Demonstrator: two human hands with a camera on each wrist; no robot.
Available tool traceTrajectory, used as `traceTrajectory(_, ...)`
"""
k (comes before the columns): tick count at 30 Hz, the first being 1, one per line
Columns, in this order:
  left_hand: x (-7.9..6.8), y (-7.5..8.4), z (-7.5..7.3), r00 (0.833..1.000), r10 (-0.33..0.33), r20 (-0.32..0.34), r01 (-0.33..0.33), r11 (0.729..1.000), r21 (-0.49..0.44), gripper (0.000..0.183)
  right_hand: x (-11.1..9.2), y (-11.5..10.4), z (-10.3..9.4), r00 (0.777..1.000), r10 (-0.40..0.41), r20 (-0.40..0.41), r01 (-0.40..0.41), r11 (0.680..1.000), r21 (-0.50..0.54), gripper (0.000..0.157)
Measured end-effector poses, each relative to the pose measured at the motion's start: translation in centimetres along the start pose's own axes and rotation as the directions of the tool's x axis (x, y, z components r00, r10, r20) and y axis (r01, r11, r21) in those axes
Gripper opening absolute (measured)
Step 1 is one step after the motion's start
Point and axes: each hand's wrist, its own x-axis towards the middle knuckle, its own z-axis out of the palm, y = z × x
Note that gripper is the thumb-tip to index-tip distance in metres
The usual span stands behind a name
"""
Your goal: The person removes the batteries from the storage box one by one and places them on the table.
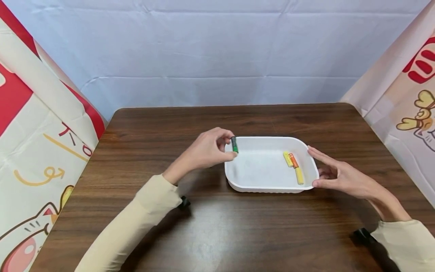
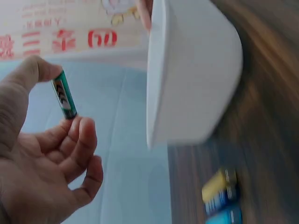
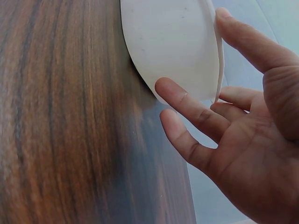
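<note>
Between the thumb and fingertips of my left hand [image 1: 211, 148] is a small green and black battery [image 1: 234, 145], pinched by its two ends. In the head view it overlaps the left end of a white plastic tub [image 1: 258, 166]. Inside that tub, toward the right, lie a yellow battery [image 1: 287, 159], an orange one [image 1: 293, 160] and another yellow one [image 1: 299, 176]. My right hand [image 1: 346, 177] holds the tub's right end, thumb and index finger spread along the rim. The right wrist view shows its lower fingers [image 3: 191, 109] beside the outer wall.
Several more batteries [image 2: 220, 186], yellow, blue and teal, lie on the wooden table [image 1: 238, 226] near the tub in the left wrist view; the head view does not show them. A pale sheet [image 1: 217, 49] hangs behind the table, with printed cloths [image 1: 37, 151] at the sides.
</note>
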Motion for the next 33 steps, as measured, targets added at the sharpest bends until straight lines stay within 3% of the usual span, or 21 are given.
traceTrajectory(9,-3.7,-5.2,-3.9,0.999,-0.026,0.034,0.025,0.999,0.022,0.043,0.0,0.0,0.1,0.999,-0.035,0.016,0.035,0.999,0.019,0.097)
traceTrajectory(19,-5.9,-10.5,-5.4,0.990,-0.127,0.056,0.122,0.989,0.087,0.045,-0.1,0.0,0.1,0.999,-0.047,0.003,0.047,0.999,0.011,0.098)
traceTrajectory(24,-5.8,-11.6,-5.6,0.986,-0.147,0.073,0.138,0.984,0.115,0.047,-0.2,0.0,0.0,1.000,-0.031,0.002,0.031,0.999,-0.011,0.098)
traceTrajectory(33,-5.2,-12.3,-5.5,0.980,-0.162,0.118,0.140,0.974,0.176,0.049,-0.1,-0.3,0.1,1.000,-0.007,0.013,0.007,1.000,-0.021,0.098)
